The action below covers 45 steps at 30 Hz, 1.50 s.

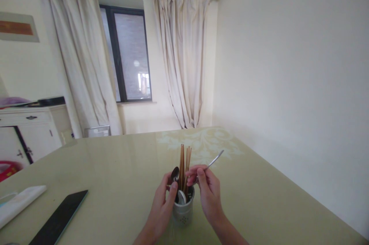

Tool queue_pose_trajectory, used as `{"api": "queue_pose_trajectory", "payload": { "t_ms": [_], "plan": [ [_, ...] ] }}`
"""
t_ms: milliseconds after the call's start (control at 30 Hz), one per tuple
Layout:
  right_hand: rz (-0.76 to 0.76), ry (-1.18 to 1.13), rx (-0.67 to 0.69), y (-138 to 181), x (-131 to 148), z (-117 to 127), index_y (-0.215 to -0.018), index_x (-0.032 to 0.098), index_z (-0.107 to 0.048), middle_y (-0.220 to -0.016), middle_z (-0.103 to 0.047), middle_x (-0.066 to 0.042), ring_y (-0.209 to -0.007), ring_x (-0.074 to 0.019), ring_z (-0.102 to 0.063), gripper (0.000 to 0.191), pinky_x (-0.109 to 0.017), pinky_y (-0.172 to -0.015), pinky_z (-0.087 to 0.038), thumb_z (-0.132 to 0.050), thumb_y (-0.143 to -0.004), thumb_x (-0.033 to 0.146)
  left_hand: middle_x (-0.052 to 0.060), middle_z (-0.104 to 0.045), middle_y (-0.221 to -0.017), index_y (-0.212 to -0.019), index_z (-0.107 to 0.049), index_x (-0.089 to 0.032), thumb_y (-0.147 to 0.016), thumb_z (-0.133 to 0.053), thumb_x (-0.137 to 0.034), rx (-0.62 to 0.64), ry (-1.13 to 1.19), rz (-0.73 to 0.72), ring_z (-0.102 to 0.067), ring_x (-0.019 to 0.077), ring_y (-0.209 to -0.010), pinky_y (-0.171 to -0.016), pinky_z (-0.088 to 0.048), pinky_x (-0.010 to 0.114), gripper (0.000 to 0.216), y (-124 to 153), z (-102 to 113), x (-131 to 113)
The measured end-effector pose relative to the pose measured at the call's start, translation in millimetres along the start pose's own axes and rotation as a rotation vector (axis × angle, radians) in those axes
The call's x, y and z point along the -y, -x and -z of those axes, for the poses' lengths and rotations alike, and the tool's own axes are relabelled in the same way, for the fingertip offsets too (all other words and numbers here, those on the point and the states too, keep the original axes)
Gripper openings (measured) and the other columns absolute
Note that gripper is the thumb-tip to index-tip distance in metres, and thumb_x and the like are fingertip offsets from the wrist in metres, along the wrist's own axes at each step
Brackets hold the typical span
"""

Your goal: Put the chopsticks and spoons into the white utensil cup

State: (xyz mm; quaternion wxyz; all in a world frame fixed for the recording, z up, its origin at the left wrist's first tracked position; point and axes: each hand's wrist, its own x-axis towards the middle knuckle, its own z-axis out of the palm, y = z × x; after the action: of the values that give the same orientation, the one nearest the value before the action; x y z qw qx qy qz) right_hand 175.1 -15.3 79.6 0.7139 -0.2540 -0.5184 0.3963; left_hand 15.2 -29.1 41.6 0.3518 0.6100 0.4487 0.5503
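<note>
A white perforated utensil holder [183,213] stands on the pale green table [121,168] near its front edge. Several brown chopsticks [184,162] stick up from it. My left hand [163,208] wraps round the holder's left side, thumb up by a dark spoon bowl [175,174]. My right hand [208,193] is closed in a pinch on a metal spoon handle [215,160] that slants up to the right, just above the holder's rim.
A black flat tablet-like slab [59,217] and a folded white cloth [20,202] lie at the table's left. A white cabinet [31,131] stands at the far left, a curtained window [129,55] behind, a plain wall at the right.
</note>
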Motion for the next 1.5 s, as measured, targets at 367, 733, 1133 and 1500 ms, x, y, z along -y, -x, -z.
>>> {"api": "queue_pose_trajectory", "payload": {
  "t_ms": [367, 733, 1133, 1500],
  "plan": [
    [-0.03, 0.171, 0.093, 4.4, -5.8, 0.0, -0.091, 0.018, -0.08, -0.078, -0.076, -0.007, -0.066, -0.0182, -0.07, 0.046, -0.027, -0.062, -0.06, -0.061, -0.103, 0.059, 0.011, -0.077, -0.122, -0.133, -0.067, -0.02, -0.1, -0.055, -0.064, -0.008, -0.009, -0.014, -0.071, 0.0256, -0.103, -0.093, -0.056, 0.037, 0.056, 0.3, -0.1, -1.6],
    [0.072, 0.379, 0.065, 0.6, -3.3, 6.7, -0.086, 0.021, -0.083, -0.075, -0.072, -0.003, -0.068, -0.0188, -0.065, 0.039, -0.027, -0.062, -0.051, -0.067, -0.101, 0.053, 0.012, -0.076, -0.127, -0.134, -0.067, -0.021, -0.101, -0.056, -0.061, -0.042, -0.016, 0.001, -0.071, 0.0257, -0.103, -0.094, -0.056, 0.039, 0.053, 1.6, -1.0, 1.4],
    [0.01, 0.385, 0.038, 5.3, -16.8, 9.1, -0.098, 0.018, -0.079, -0.067, -0.061, 0.0, -0.055, -0.0149, -0.055, 0.051, -0.024, -0.051, -0.043, -0.053, -0.106, 0.061, 0.012, -0.076, -0.125, -0.134, -0.064, -0.02, -0.103, -0.052, -0.061, 0.011, -0.025, -0.004, -0.069, 0.0254, -0.102, -0.093, -0.054, 0.039, 0.053, 1.2, -1.5, -3.4],
    [0.23, 0.391, 0.2, 15.3, -13.6, 10.0, -0.083, 0.02, -0.074, -0.068, -0.061, 0.0, -0.061, -0.0144, -0.059, 0.049, -0.025, -0.06, -0.046, -0.043, -0.113, 0.045, 0.012, -0.074, -0.126, -0.134, -0.063, -0.021, -0.103, -0.052, -0.06, 0.032, -0.011, 0.004, -0.069, 0.0247, -0.104, -0.095, -0.053, 0.036, 0.051, 0.3, -1.2, -2.7]
  ]
}}
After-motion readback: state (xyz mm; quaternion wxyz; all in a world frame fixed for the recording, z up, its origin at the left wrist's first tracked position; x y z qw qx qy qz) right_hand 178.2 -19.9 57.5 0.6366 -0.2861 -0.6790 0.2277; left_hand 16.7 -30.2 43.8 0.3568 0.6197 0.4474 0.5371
